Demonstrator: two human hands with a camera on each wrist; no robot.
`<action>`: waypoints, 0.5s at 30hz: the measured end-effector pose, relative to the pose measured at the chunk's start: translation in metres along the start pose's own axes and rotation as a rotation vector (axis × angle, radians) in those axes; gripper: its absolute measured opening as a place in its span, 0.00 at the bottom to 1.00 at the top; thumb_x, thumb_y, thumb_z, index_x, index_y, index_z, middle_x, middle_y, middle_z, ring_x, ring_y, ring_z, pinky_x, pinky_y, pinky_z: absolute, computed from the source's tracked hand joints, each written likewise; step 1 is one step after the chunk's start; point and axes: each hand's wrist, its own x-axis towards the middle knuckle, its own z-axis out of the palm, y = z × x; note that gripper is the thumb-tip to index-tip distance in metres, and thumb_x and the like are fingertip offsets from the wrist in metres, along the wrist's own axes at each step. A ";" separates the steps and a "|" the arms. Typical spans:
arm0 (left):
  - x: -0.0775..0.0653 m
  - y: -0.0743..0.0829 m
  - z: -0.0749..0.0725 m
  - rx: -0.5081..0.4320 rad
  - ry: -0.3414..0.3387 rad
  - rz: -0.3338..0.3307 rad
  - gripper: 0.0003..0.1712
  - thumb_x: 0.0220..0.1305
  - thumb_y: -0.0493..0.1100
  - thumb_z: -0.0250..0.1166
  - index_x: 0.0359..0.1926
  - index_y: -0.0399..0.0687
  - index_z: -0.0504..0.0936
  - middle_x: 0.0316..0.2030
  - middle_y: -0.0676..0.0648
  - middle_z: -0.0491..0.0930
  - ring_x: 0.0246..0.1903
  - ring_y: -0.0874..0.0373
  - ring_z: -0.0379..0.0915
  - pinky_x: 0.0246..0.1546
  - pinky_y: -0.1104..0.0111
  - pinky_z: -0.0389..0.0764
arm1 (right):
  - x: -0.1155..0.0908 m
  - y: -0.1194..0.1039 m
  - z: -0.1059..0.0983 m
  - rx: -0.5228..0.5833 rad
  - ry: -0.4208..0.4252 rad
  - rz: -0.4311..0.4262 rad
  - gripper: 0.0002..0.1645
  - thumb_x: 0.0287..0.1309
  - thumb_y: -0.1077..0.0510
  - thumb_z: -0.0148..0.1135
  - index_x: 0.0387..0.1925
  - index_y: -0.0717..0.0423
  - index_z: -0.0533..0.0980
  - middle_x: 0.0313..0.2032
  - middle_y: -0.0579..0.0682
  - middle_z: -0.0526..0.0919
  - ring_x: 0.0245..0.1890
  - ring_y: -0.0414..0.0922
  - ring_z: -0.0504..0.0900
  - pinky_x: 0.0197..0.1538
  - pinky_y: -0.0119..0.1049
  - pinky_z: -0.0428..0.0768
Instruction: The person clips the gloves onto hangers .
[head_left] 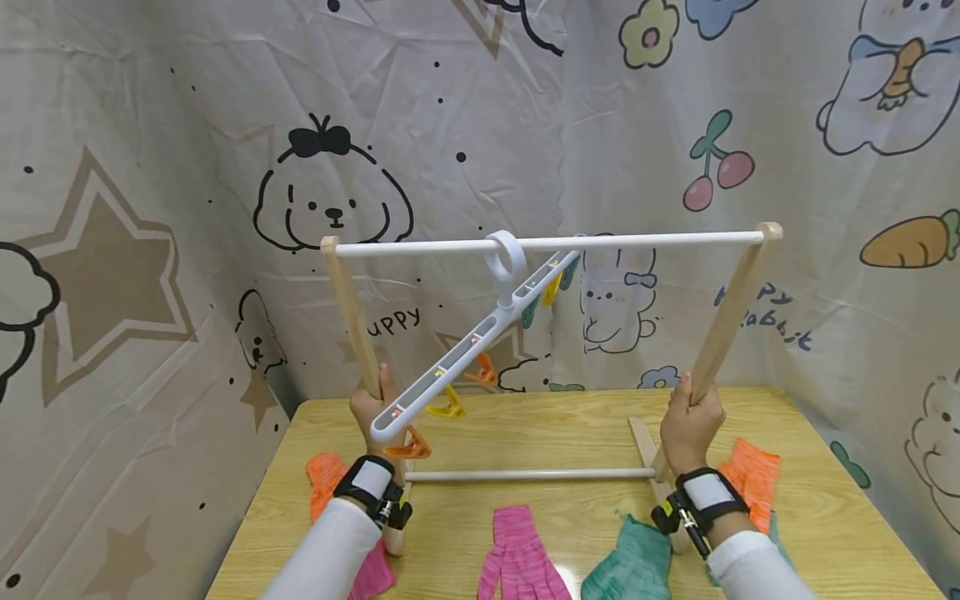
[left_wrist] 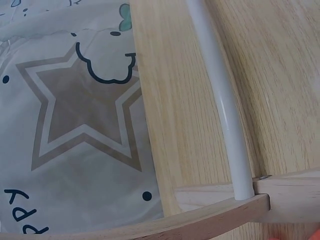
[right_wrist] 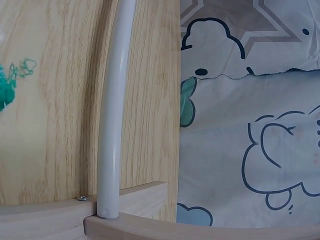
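- From my remote seat I see the left hand (head_left: 364,414) and the right hand (head_left: 692,429) each wrapped round an upright of the wooden rack (head_left: 731,312), which stands on the table (head_left: 555,429)
- Done, as I judge it: the rack is together, and the white hanger (head_left: 495,322) hangs by its hook from the top bar (head_left: 637,241), slanting
- Left, I reckon: the pink glove (head_left: 517,550) and green glove (head_left: 633,554) lie loose on the table, while the near clips (head_left: 450,406) hold nothing (the far ones are too small for me to tell)
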 end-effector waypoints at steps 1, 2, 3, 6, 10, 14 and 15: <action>-0.001 0.002 0.000 -0.008 0.004 -0.017 0.24 0.72 0.41 0.61 0.17 0.45 0.65 0.12 0.60 0.57 0.13 0.71 0.53 0.14 0.75 0.54 | 0.000 0.000 0.000 0.001 0.001 -0.001 0.15 0.71 0.60 0.56 0.31 0.70 0.75 0.19 0.24 0.68 0.18 0.23 0.67 0.21 0.15 0.63; -0.001 0.003 0.000 -0.012 0.013 -0.029 0.24 0.72 0.41 0.61 0.17 0.44 0.66 0.12 0.61 0.57 0.13 0.72 0.54 0.14 0.75 0.55 | 0.000 0.000 0.000 0.002 0.003 -0.002 0.15 0.70 0.60 0.56 0.31 0.70 0.75 0.19 0.24 0.68 0.18 0.23 0.67 0.21 0.15 0.63; -0.002 0.004 0.001 -0.022 0.022 -0.034 0.24 0.71 0.41 0.61 0.17 0.43 0.66 0.12 0.61 0.57 0.13 0.72 0.54 0.14 0.75 0.55 | 0.000 0.000 0.000 0.002 0.005 -0.002 0.14 0.70 0.61 0.56 0.31 0.69 0.75 0.19 0.24 0.68 0.18 0.23 0.67 0.22 0.15 0.63; -0.003 0.007 0.002 -0.036 0.064 -0.017 0.24 0.71 0.38 0.62 0.16 0.43 0.66 0.12 0.60 0.57 0.13 0.72 0.53 0.16 0.76 0.54 | 0.000 0.000 0.000 0.002 0.006 -0.005 0.14 0.70 0.62 0.57 0.31 0.70 0.75 0.19 0.24 0.68 0.18 0.23 0.67 0.22 0.15 0.64; -0.004 0.008 0.003 -0.041 0.085 0.010 0.26 0.70 0.37 0.62 0.15 0.49 0.64 0.12 0.61 0.56 0.13 0.72 0.52 0.16 0.76 0.53 | -0.001 0.001 0.000 0.003 0.000 0.001 0.16 0.70 0.61 0.56 0.31 0.72 0.74 0.20 0.24 0.69 0.19 0.22 0.68 0.22 0.16 0.65; -0.002 0.005 0.001 -0.012 0.055 -0.001 0.26 0.70 0.40 0.62 0.15 0.50 0.64 0.12 0.63 0.56 0.12 0.72 0.52 0.15 0.76 0.53 | -0.001 0.001 0.000 0.006 -0.008 0.008 0.18 0.72 0.59 0.55 0.32 0.73 0.73 0.20 0.24 0.69 0.19 0.22 0.68 0.22 0.16 0.65; -0.002 0.003 0.001 -0.003 0.043 0.001 0.26 0.71 0.41 0.61 0.15 0.50 0.64 0.12 0.62 0.56 0.12 0.72 0.52 0.14 0.76 0.53 | -0.001 0.000 0.000 0.007 -0.010 0.009 0.18 0.72 0.59 0.55 0.32 0.73 0.73 0.20 0.24 0.69 0.19 0.23 0.68 0.22 0.16 0.65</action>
